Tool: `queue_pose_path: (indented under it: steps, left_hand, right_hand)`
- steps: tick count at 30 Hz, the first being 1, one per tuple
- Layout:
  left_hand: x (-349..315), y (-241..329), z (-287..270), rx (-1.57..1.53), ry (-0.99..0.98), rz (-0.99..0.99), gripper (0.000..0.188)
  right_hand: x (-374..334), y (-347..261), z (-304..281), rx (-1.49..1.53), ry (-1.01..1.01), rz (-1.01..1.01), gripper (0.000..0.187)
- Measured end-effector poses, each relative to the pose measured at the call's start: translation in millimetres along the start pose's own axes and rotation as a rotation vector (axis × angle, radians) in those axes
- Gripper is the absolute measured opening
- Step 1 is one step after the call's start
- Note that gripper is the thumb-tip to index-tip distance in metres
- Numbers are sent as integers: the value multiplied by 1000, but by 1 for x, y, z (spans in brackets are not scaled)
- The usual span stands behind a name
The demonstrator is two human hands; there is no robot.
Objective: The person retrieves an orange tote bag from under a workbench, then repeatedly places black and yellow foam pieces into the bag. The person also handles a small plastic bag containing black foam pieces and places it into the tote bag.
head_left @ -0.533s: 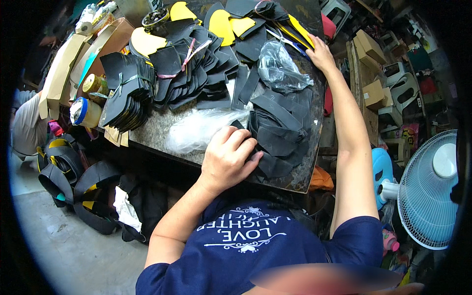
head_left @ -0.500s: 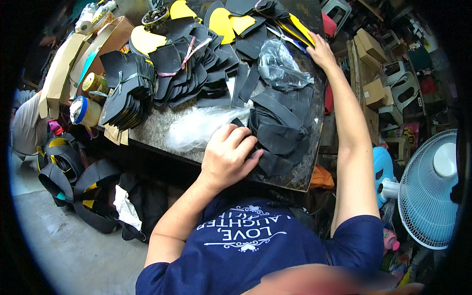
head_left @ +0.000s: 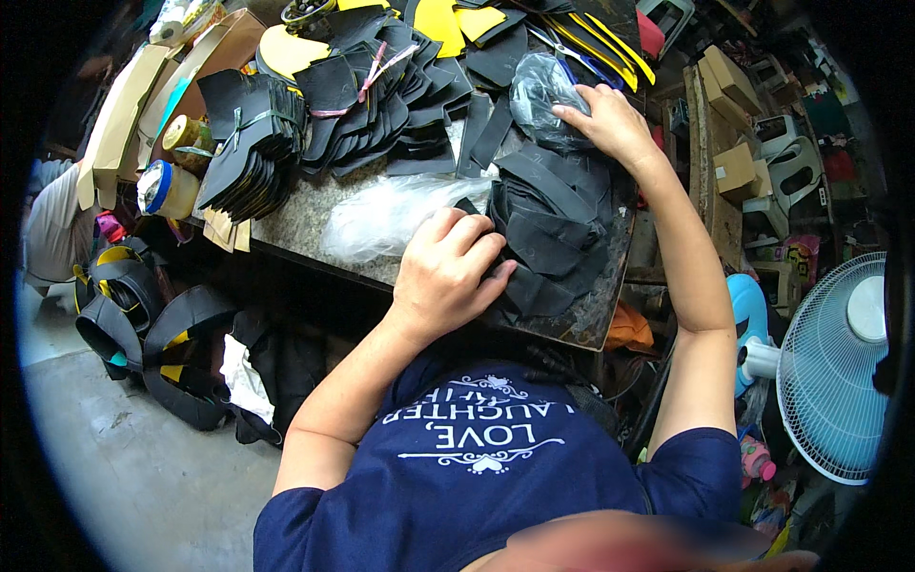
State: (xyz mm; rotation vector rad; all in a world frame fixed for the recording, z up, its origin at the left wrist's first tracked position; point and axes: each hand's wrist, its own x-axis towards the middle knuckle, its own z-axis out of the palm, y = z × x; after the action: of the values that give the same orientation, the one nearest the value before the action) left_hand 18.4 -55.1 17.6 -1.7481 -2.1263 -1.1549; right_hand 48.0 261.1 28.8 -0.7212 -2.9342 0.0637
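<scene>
My left hand (head_left: 451,270) is curled at the near edge of the table, its fingers closed on a black sheet piece (head_left: 467,205) whose tip sticks out above the knuckles. Just right of it lies a loose heap of black cut pieces (head_left: 553,229). At the heap's far side my right hand (head_left: 615,124) grips a crumpled clear plastic bag (head_left: 545,95), thumb and fingers on its right side. Beyond that hand lie scissors (head_left: 572,59) with blue handles and several yellow-edged strips (head_left: 620,52). A second clear plastic bag (head_left: 372,219) spreads flat left of my left hand.
Tied stacks of black pieces (head_left: 250,143) and yellow pieces (head_left: 438,24) cover the table's far side. A blue-rimmed tub (head_left: 170,191) and cardboard (head_left: 124,124) stand at the left. A white fan (head_left: 829,367) is at the right, and black-yellow rolls (head_left: 114,324) lie on the floor.
My right hand has come back from the yellow-edged strips onto the plastic bag, which is now more bunched up. My left hand stays almost in place.
</scene>
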Motion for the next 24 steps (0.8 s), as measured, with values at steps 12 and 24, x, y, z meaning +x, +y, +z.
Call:
queue_pose_path:
  steps: [12,24]
  left_hand:
    - [0,3,4,34,-5,20,26]
    - [3,3,0,-2,3,-31,24]
  right_hand:
    - [89,128,28,-14,405,205,74]
    - [150,196,41,273,-34,266,56]
